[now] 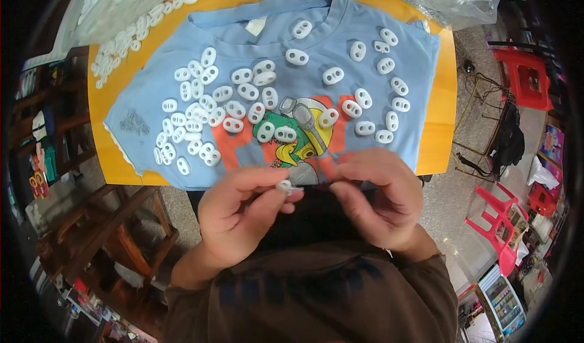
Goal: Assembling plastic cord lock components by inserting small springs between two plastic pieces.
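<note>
My left hand (pixel 240 212) pinches a small white two-hole plastic piece (pixel 285 187) between thumb and fingertips, just in front of the shirt's near edge. To its right, my right hand (pixel 383 197) is closed, thumb against forefinger; whatever is between those fingertips is too small to make out. A light blue T-shirt (pixel 389 154) with a cartoon print lies spread under many similar white oval two-hole pieces (pixel 333 75). They are bunched at the left and middle and more scattered at the right. A little heap of thin grey bits (pixel 135 122) sits on the shirt's left side.
The shirt covers most of a yellow table (pixel 438 130). More white pieces (pixel 131 36) line its far left edge beside a translucent plastic bag (pixel 128 8). Another clear bag (pixel 450 2) lies at the far right. Wooden furniture (pixel 115 239) stands left, a pink stool (pixel 499 221) right.
</note>
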Available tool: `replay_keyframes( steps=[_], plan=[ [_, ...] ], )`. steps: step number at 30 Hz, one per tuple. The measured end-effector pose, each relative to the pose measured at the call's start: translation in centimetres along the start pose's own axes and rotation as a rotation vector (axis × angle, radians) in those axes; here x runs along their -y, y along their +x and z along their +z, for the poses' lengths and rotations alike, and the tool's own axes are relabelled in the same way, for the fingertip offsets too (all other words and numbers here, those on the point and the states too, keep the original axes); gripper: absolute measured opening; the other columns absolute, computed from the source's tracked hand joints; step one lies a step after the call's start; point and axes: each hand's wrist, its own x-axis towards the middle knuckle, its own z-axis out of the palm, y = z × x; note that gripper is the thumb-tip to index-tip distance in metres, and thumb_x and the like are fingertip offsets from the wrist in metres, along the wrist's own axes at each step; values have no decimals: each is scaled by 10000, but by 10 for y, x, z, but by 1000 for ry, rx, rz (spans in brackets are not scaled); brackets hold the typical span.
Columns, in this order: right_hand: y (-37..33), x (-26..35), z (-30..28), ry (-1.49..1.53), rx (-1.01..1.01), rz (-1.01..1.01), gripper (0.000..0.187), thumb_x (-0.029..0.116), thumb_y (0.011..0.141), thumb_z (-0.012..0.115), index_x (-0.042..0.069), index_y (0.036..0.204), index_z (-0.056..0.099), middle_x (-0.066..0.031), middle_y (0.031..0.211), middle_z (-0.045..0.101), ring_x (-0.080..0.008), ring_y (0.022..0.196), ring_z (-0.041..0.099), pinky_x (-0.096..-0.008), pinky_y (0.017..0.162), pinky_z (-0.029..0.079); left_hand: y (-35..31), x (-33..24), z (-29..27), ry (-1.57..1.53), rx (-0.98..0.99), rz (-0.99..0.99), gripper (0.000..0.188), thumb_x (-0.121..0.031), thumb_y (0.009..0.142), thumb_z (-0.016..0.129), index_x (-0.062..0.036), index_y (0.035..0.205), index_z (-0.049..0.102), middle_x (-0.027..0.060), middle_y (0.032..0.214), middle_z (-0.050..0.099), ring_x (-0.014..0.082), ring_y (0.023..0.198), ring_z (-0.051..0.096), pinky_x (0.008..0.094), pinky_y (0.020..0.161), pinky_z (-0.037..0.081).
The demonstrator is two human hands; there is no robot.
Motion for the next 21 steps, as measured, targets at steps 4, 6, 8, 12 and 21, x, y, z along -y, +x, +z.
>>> replay_keyframes(
  steps=[4,6,8,12,21],
  plan=[
    [7,-6,-10,-299,-29,-141,307,-38,647,681,16,942,609,-90,801,603,-233,662,564,-307,572,423,-7,5,-14,-74,-74,39,203,75,859,467,32,1057,485,125,889,609,166,809,630,244,668,519],
    [14,-5,-12,-467,-33,-181,331,-5,640,693,20,958,605,-89,821,594,-241,678,549,-317,597,421,-9,6,-20,-84,-77,42,199,64,862,471,31,1058,485,124,890,609,166,811,629,245,668,517],
    [27,-3,-11,-697,74,-263,378,91,630,685,31,991,589,-96,914,569,-253,766,527,-344,660,411,-9,6,-21,-93,-84,47,196,52,865,475,31,1059,485,124,890,609,165,813,627,245,668,516],
    [42,-8,-4,-899,204,-259,316,128,669,583,37,971,570,-74,938,515,-244,866,495,-354,738,383,-10,2,-22,-141,-77,60,184,26,867,495,28,1051,487,122,897,608,165,817,625,248,670,513],
    [40,-3,-5,-830,254,-267,291,26,644,637,63,927,578,-63,888,535,-256,814,509,-349,721,392,-12,1,-29,-171,-101,99,181,17,868,505,22,1048,491,119,930,603,159,814,625,239,664,512]
  ],
)
